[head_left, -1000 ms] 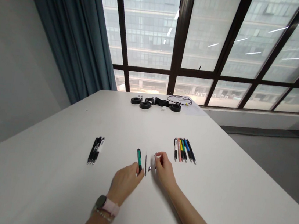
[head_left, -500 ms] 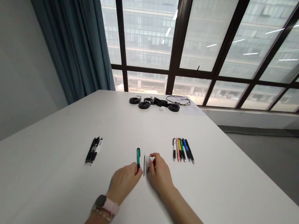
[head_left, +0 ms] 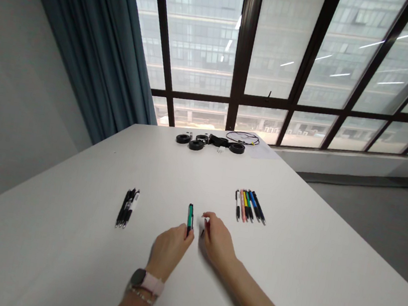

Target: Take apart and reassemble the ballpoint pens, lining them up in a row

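My left hand (head_left: 171, 246) is closed around the lower end of a green pen (head_left: 190, 215) with a black clip, which points away from me. To its right, my right hand (head_left: 219, 239) hovers just over the table with its thumb and fingers curled together. A tiny dark tip (head_left: 202, 233) shows beside the thumb, but what these fingers hold is hidden. A small gap separates the two hands.
Several black and white pens (head_left: 128, 208) lie side by side on the left of the white table (head_left: 74, 236). A row of coloured pens (head_left: 250, 206) lies on the right. Black tape rolls (head_left: 196, 145) and a coiled cable (head_left: 243, 138) sit at the far end.
The thin dark pen refill that showed between my hands is out of sight now. The green pen has turned slightly more upright in my left hand. My right hand has barely shifted.
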Demonstrator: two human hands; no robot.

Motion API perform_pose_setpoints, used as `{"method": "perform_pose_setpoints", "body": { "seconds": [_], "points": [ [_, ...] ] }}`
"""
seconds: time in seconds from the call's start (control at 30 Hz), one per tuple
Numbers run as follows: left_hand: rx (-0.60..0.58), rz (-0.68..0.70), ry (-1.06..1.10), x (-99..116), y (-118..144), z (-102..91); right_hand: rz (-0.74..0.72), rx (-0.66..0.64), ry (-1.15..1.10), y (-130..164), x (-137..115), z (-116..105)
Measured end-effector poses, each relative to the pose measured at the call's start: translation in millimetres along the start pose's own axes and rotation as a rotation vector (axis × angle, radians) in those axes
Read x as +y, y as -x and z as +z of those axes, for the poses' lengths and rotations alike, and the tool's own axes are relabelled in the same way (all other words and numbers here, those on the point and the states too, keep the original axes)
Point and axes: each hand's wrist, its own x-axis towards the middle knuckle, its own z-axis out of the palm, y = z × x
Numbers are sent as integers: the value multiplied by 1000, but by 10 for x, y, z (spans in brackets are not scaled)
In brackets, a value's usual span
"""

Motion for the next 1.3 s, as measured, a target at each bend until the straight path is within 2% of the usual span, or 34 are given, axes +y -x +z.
{"method": "perform_pose_setpoints", "body": {
  "seconds": [0.13, 0.27, 0.53, 0.7, 1.0, 1.2, 1.3],
  "points": [
    [5, -19, 57, -36, 9, -3, -46, -23, 22, 26, -21, 36],
    [43, -29, 216, -124, -8, 18, -92, 5, 75, 41, -30, 39],
    [166, -54, 819, -272, -155, 121, -208, 5, 285, 80, -141, 95],
    [166, -177, 1081, -332, -214, 186, -243, -40, 360, 80, -255, 152],
    [161, -206, 1126, -325, -205, 191, -256, -104, 452, 41, -350, 203],
    [154, -211, 1132, -309, -188, 180, -238, -134, 474, 25, -340, 235],
    [155, -225, 1128, -308, -184, 172, -274, -151, 474, 7, -322, 226]
  ]
}}
